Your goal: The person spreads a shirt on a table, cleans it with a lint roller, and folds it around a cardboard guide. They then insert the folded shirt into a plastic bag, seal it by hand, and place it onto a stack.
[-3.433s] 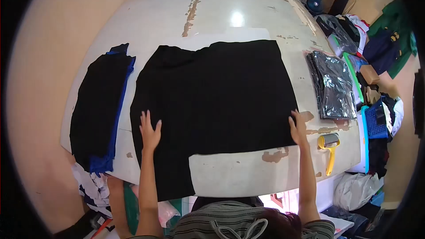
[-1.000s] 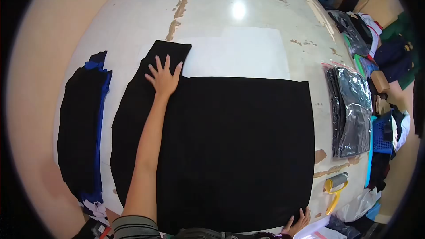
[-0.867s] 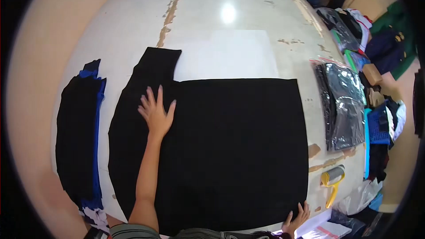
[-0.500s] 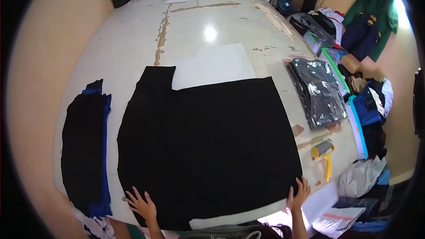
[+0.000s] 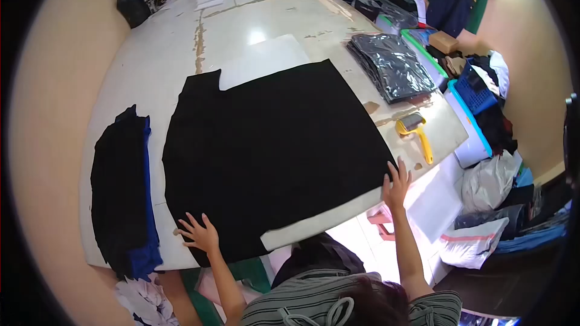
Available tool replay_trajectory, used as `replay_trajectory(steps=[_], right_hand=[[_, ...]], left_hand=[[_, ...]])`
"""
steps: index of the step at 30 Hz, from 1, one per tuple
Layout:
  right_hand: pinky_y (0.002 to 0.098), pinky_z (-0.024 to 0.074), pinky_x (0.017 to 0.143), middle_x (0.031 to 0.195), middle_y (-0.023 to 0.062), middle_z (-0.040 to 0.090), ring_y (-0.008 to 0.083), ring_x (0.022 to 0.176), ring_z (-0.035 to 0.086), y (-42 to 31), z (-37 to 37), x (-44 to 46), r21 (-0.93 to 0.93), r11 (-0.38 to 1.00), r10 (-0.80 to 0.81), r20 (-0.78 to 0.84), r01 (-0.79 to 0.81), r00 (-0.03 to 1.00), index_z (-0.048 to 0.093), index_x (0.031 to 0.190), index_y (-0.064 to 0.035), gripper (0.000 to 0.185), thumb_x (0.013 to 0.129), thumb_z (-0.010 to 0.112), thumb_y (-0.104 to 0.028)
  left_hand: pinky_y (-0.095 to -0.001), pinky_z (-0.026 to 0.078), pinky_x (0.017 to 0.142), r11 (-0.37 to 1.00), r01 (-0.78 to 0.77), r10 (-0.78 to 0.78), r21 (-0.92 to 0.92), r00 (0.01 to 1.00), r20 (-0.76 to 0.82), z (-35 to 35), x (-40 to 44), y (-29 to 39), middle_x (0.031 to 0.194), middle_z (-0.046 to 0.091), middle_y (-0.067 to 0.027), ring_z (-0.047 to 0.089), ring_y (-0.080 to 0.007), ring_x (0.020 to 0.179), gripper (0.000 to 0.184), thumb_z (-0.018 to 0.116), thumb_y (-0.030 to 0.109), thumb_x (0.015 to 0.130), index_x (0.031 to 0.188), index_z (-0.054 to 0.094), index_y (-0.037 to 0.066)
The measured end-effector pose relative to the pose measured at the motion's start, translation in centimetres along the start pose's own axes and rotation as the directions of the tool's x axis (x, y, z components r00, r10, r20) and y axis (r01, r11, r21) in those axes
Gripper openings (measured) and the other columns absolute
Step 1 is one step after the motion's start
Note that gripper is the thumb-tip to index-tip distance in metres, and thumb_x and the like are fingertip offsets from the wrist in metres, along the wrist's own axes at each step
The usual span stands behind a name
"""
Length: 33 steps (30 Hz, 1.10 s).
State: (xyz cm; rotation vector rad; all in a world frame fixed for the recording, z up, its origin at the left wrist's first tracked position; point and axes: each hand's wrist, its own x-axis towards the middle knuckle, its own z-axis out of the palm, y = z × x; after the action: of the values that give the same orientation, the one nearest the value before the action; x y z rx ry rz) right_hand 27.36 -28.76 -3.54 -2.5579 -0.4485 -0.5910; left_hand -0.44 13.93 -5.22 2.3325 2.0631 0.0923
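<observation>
On the near part of the surface point(image 5: 272, 238) there's a big black cloth point(image 5: 272, 145) lying flat, long axis pretty much near to far. One narrow tab points away at far left, another back toward the person at near left. Left hand point(image 5: 201, 235) is on the near left part, right hand point(image 5: 397, 187) at the near right corner, both with fingers open and spread. Yellow roller point(image 5: 417, 133) sits off right.

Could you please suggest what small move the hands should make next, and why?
I would probably ease the black cloth slightly up the table: its lower-left flap reaches the near edge, and the left hand and right hand lie at its sides.
</observation>
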Motion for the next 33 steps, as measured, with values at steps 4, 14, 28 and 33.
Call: replay_trajectory(steps=[4, 14, 28, 33], right_hand=[[0.053, 0.0106, 0.102, 0.134, 0.0033, 0.037, 0.024, 0.127, 0.029, 0.2, -0.6, -2.4, -0.119, 0.993, 0.04, 0.261, -0.01, 0.964, 0.048, 0.121, -0.018, 0.037, 0.085, 0.046, -0.023], [0.0553, 0.0116, 0.1, 0.125, 0.0028, 0.046, 0.0239, 0.122, 0.035, 2.0, -1.5, -2.1, -0.048, 0.995, -0.08, 0.222, 0.093, 0.972, 0.054, 0.113, -0.0184, 0.031, 0.083, 0.05, -0.026], [0.0456, 0.0143, 0.104, 0.138, 0.0073, 0.031, 0.0265, 0.129, 0.025, -2.5, 2.5, 5.4, 0.209, 0.919, -0.395, 0.493, 0.335, 0.775, 0.037, 0.13, -0.0169, 0.049, 0.086, 0.045, -0.035], [0.0542, 0.0096, 0.102, 0.138, 0.0082, 0.03, 0.0299, 0.129, 0.023, 6.6, 0.2, 8.2, -0.033, 0.984, -0.138, 0.486, 0.176, 0.863, 0.037, 0.13, -0.0148, 0.046, 0.087, 0.043, -0.031]], left_hand=[[-0.0653, 0.005, 0.096, 0.999, -0.035, 0.035, -0.02, 0.999, 0.011, 0.0, 0.0, -0.8, 0.145, 0.013, -0.0068, 0.006, -0.0344, 0.132, 0.059, 0.034, 0.053, 0.086, 0.137, 0.024, 0.024], [-0.0653, 0.007, 0.096, 0.999, -0.021, 0.02, -0.045, 1.0, -0.017, 0.8, 0.5, -1.4, 0.144, 0.017, -0.0064, 0.01, -0.0336, 0.132, 0.058, 0.04, 0.051, 0.085, 0.136, 0.027, 0.027], [-0.056, 0.008, 0.102, 0.575, -0.799, 0.816, -0.177, 0.575, 0.054, -2.2, -13.7, 20.2, 0.142, 0.018, -0.0142, 0.016, -0.0326, 0.131, 0.054, 0.041, 0.037, 0.087, 0.134, 0.031, 0.013], [-0.0567, 0.005, 0.102, 0.886, -0.451, 0.462, -0.108, 0.88, 0.109, -1.7, -6.5, 17.5, 0.144, 0.011, -0.0155, 0.01, -0.0334, 0.132, 0.059, 0.037, 0.043, 0.089, 0.137, 0.022, 0.012]])
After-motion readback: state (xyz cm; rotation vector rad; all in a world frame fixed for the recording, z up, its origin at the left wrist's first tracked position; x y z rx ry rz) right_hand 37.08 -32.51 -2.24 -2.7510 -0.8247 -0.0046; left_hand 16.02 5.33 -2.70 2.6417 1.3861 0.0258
